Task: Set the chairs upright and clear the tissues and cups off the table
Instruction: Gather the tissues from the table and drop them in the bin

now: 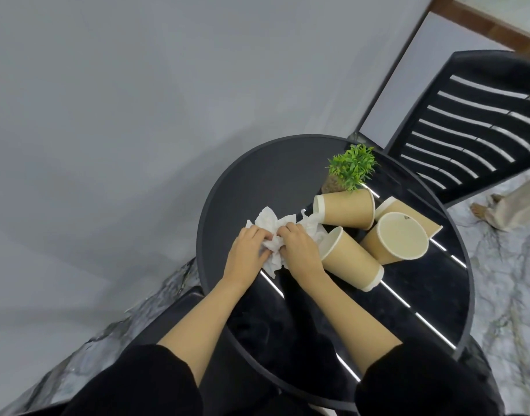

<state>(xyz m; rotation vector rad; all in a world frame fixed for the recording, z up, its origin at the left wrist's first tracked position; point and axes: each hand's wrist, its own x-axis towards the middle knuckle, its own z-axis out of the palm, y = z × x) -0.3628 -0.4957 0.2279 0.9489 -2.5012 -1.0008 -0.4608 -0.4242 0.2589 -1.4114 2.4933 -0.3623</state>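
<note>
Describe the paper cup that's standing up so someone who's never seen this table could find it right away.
Start at the round black table, then find the small green plant near its far edge. Four tan paper cups cluster just in front of it. The upright cup is the one showing its round open mouth and pale inside, while the other three lie tipped on their sides.

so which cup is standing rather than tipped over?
The cup nearest the right table edge, standing with its open mouth up. The other three lie on their sides.

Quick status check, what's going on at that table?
Both hands, left and right, bunching tissues. Four paper cups tipped over, untouched. Small plant beside them, not blocking.
</note>
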